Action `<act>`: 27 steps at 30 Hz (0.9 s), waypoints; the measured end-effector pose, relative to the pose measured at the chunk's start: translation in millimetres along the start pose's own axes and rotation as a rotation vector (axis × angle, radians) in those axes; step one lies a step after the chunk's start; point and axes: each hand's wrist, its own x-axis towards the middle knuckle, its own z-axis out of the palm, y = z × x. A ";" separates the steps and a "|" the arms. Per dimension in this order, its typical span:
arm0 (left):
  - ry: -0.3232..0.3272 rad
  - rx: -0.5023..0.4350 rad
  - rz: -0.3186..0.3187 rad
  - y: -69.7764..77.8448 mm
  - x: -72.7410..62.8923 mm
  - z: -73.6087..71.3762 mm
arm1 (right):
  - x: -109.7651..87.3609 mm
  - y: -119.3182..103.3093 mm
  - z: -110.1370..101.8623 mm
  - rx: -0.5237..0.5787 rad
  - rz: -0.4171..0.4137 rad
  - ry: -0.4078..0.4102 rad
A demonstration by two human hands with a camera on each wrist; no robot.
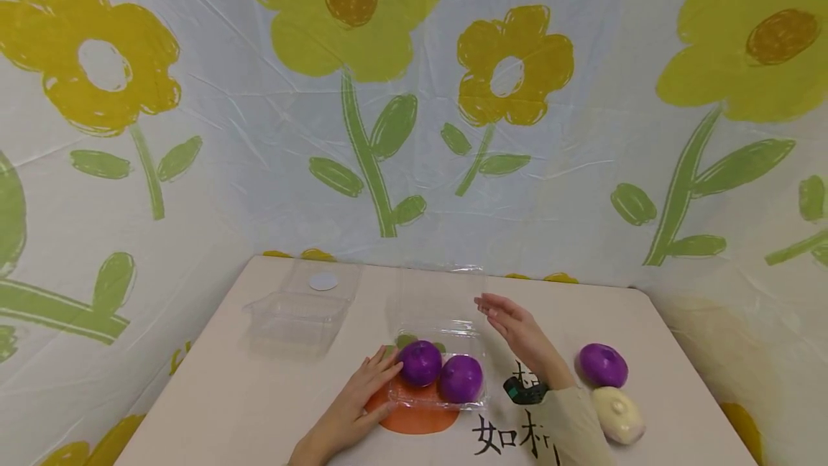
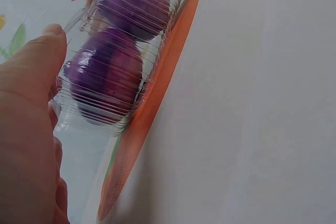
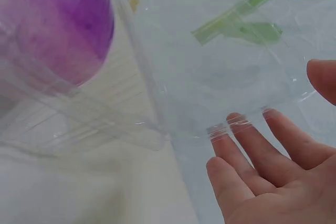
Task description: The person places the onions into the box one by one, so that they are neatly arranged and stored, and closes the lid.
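A clear plastic clamshell box (image 1: 435,405) stands with its lid (image 1: 440,293) raised at the back. Inside sit two round purple onion-like vegetables (image 1: 421,363), side by side. My left hand (image 1: 352,398) rests against the box's left side, fingers fairly straight along the rim and thumb (image 2: 39,59) by the near corner. On the other side, my right hand (image 1: 520,333) reaches to the lid's right edge. In the right wrist view its extended fingertips (image 3: 239,119) lie right at that edge, overlapping the clear plastic, with the thumb held apart.
A second clear box (image 1: 297,318), lid raised, stands at the back left. On the right lie another purple vegetable (image 1: 603,365) and a pale knobbed one (image 1: 618,414). An orange printed shape (image 1: 420,421) and black characters mark the tabletop. A flowered cloth (image 1: 414,128) hangs behind.
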 end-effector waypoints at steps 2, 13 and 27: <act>0.000 -0.001 -0.001 0.2 0.0 0.1 | -1.2 -4.7 -0.2 -0.012 -0.011 -0.002; 0.001 -0.008 -0.012 2.7 -0.1 -1.8 | -21.1 -32.2 9.9 -0.156 -0.105 0.004; 0.004 -0.002 -0.005 1.2 0.3 -0.2 | -57.5 -22.6 34.2 -0.057 -0.111 0.152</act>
